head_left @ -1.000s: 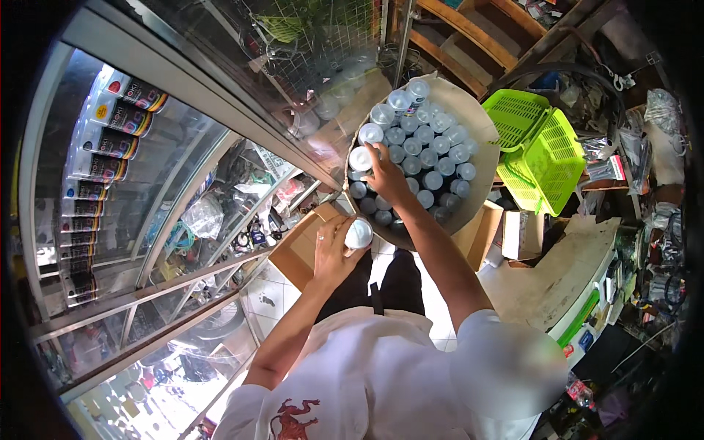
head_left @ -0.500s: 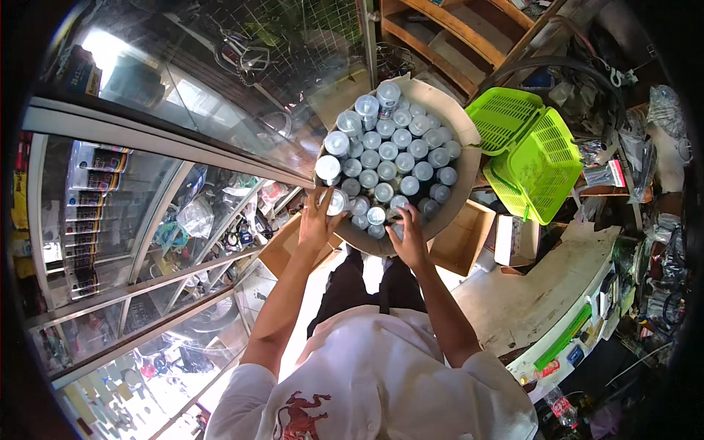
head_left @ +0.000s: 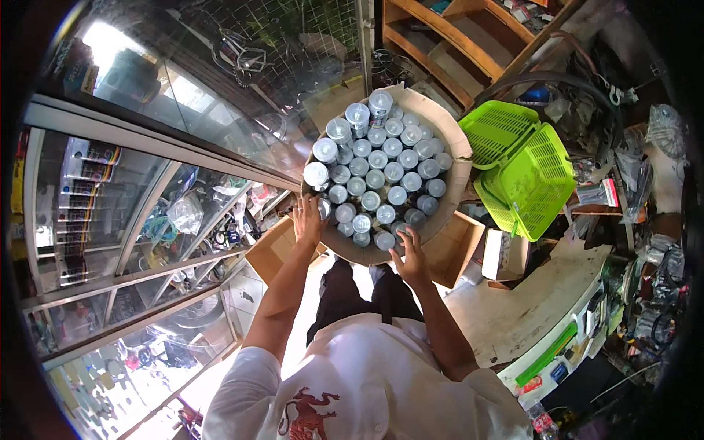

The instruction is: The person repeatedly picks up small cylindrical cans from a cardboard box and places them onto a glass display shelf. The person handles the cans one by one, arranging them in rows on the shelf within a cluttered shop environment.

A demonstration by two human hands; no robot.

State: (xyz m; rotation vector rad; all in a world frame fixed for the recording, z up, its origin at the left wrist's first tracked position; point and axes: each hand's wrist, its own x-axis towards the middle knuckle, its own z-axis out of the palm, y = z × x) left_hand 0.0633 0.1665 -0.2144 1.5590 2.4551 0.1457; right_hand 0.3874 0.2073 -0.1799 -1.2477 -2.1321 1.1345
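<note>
Shifted into the carton (head_left: 459,170): one capped can (head_left: 324,209), left hand (head_left: 309,222) gripping it, probably rigid, slick, best held mid-side; right hand (head_left: 413,258), grip unclear.

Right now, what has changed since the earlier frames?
The left hand, earlier holding a can clear of the cardboard box, has moved forward and left to a pale-lidded can inside its left edge; grip unclear. The right hand has left the white-topped can for the near right rim. The green baskets stayed beside the box.
</note>
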